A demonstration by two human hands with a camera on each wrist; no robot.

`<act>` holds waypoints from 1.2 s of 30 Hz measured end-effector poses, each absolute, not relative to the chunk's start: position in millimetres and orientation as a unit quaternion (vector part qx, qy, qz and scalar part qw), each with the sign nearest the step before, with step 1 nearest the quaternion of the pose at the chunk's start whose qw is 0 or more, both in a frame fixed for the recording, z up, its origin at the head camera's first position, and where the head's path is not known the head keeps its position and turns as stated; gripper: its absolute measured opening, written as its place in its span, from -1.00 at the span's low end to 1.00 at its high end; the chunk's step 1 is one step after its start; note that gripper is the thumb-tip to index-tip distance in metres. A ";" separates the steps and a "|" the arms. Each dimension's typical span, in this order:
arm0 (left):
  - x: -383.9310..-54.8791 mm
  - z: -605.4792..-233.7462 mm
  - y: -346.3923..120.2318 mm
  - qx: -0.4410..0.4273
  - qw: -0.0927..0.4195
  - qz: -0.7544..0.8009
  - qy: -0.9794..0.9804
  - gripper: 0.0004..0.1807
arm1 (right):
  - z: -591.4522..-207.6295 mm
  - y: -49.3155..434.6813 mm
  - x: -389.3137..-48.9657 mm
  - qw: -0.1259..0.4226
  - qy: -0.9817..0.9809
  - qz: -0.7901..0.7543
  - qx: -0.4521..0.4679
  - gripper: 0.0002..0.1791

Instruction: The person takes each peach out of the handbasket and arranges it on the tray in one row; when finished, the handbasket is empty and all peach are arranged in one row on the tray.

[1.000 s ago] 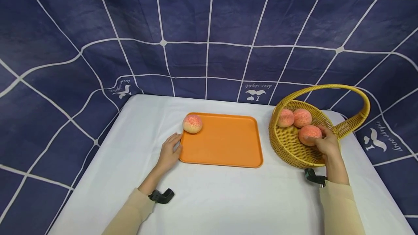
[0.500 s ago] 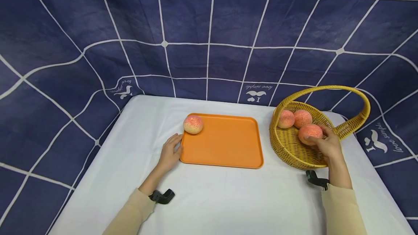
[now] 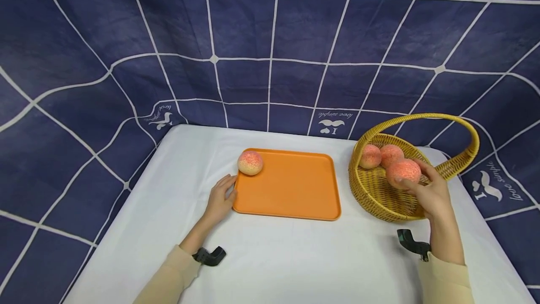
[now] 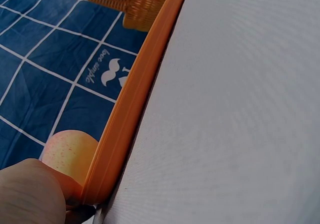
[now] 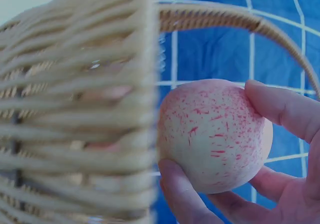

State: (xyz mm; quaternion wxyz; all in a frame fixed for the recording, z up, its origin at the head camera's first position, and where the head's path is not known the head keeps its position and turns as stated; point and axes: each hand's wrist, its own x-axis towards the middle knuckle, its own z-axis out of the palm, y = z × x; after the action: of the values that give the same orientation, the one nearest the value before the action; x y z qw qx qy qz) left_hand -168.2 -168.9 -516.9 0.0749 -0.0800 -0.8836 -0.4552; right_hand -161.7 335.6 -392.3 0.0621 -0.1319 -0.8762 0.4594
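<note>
My right hand [image 3: 435, 196] grips a pink-red peach [image 3: 402, 172] over the near part of a yellow wicker basket [image 3: 366, 198]. In the right wrist view, thumb and fingers wrap this speckled peach [image 5: 215, 134] at the level of the basket's rim [image 5: 145, 98]. Two more peaches, one on the left [image 3: 370, 156] and one beside it [image 3: 391, 154], lie inside at the back. My left hand [image 3: 218, 203] touches the left edge of an orange tray [image 3: 291, 184], fingers relaxed. On that tray's far left corner sits a paler peach [image 3: 250, 163].
The basket's tall arched handle [image 3: 422, 116] rises over its right side. A white cloth [image 3: 295, 262] covers the table. Behind and beside it hangs a dark blue curtain [image 3: 303, 27] with white grid lines. Each wrist wears a black camera mount [image 3: 209, 256].
The right hand has raised the peach from the basket floor, and the wrist has drawn slightly back and right. The left hand and tray have stayed in place.
</note>
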 end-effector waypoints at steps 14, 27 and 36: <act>-168.9 -515.0 -169.8 -0.078 0.071 -0.460 -0.882 -0.50 | -364.5 308.6 -140.5 0.067 -0.883 0.463 -0.043 -0.14; -170.7 -515.7 -170.9 -0.085 0.085 -0.456 -0.882 -0.50 | -354.5 234.6 -157.7 0.015 -0.866 0.496 0.057 -0.19; -169.1 -516.6 -168.0 -0.081 0.080 -0.462 -0.880 -0.49 | -380.6 175.6 -201.5 -0.055 -0.821 0.562 0.080 -0.19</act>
State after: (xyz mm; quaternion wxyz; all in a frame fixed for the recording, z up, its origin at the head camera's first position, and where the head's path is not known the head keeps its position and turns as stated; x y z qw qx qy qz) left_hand -169.1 -168.0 -516.6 0.0796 -0.0813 -0.8797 -0.4617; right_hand -201.5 175.6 -380.6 -0.0546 0.0796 -0.8213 0.5622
